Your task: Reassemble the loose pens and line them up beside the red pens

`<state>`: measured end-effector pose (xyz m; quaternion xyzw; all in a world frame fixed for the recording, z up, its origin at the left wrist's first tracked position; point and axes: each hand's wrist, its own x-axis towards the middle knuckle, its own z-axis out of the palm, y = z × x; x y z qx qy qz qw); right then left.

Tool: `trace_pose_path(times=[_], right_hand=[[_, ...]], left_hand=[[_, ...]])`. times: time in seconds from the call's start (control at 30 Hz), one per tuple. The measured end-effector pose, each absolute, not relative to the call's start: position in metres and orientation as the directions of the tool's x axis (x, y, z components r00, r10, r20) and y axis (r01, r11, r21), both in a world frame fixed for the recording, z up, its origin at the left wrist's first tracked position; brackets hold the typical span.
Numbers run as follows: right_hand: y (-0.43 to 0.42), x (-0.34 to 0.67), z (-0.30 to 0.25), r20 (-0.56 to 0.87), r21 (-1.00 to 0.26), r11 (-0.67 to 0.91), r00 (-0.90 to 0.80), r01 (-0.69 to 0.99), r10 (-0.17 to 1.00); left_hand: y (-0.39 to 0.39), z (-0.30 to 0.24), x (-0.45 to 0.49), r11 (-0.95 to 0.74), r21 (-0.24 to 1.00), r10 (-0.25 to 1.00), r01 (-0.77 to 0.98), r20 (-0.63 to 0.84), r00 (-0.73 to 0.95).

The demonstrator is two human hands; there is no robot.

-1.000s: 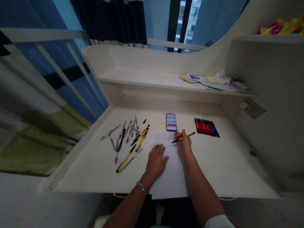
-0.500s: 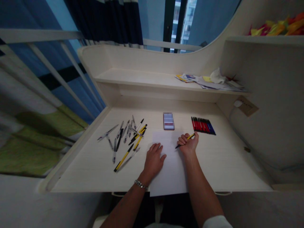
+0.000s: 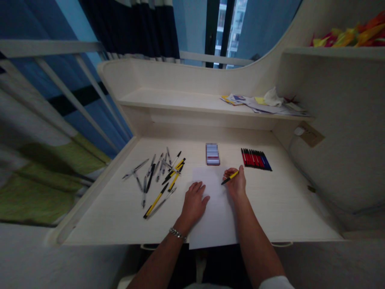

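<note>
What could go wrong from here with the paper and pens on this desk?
The sheet of white paper overhangs the desk's front edge, so it might slip if the left hand lifts off it. The yellow pen in the right hand has its dark tip close to the sheet and could leave a stray mark. The loose pens might roll if bumped.

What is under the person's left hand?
The left hand rests on a white sheet of paper, which lies on the desk. The paper under the palm is covered, so any marks there cannot be seen.
</note>
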<state>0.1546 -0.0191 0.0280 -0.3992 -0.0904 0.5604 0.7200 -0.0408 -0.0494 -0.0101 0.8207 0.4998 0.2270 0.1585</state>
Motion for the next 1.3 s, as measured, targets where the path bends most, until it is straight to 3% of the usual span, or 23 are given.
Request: trace_pose_path(times=[0.1,0.2,0.3,0.37,0.47,0.53,0.63,0.8,0.93,1.1,1.3], right_hand=[[-0.025,0.149,0.027,-0.294,-0.773,0.070,0.453,-0.631,0.842],[-0.037,0.140,0.028,-0.247,-0.741,0.126,0.443,-0.659,0.862],[-0.052,0.128,0.030,-0.215,-0.706,0.137,0.395,-0.695,0.893],[-0.063,0.119,0.029,-0.203,-0.724,0.114,0.368,-0.681,0.907],[-0.079,0.114,0.025,-0.206,-0.842,0.022,0.359,-0.539,0.910],[-0.087,0.118,0.023,-0.164,-0.949,-0.038,0.386,-0.314,0.908],[-0.099,0.132,0.027,0.011,-0.995,-0.027,0.364,0.100,0.931],[-0.117,0.154,0.038,0.193,-0.853,0.073,0.182,0.517,0.964],[-0.119,0.182,0.035,0.207,-0.767,0.015,0.225,0.641,0.952],[-0.103,0.235,0.020,0.207,-0.553,-0.328,0.507,0.766,0.837],[-0.091,0.253,0.000,0.186,-0.349,-0.452,0.533,0.821,0.826]], left_hand=[[-0.051,-0.005,-0.040,-0.460,0.524,0.888,0.717,0.248,0.388],[-0.053,0.004,-0.034,-0.421,0.658,0.907,0.624,0.277,0.318],[-0.054,0.013,-0.024,-0.231,0.900,0.959,0.371,0.145,0.245],[-0.053,0.018,-0.017,-0.030,0.992,0.976,0.119,0.004,0.216],[-0.052,0.023,-0.009,0.162,0.970,0.977,-0.180,-0.133,0.166],[-0.051,0.024,-0.007,0.212,0.945,0.972,-0.251,-0.177,0.153],[-0.050,0.023,-0.005,0.239,0.940,0.963,-0.245,-0.196,0.187],[-0.053,0.020,0.004,0.211,0.966,0.955,-0.150,-0.170,0.245],[-0.055,0.020,0.009,0.117,0.993,0.946,0.003,-0.112,0.305],[-0.059,0.016,-0.005,-0.100,0.958,0.953,0.270,0.014,0.303],[-0.065,0.009,-0.016,-0.158,0.920,0.953,0.360,0.048,0.298]])
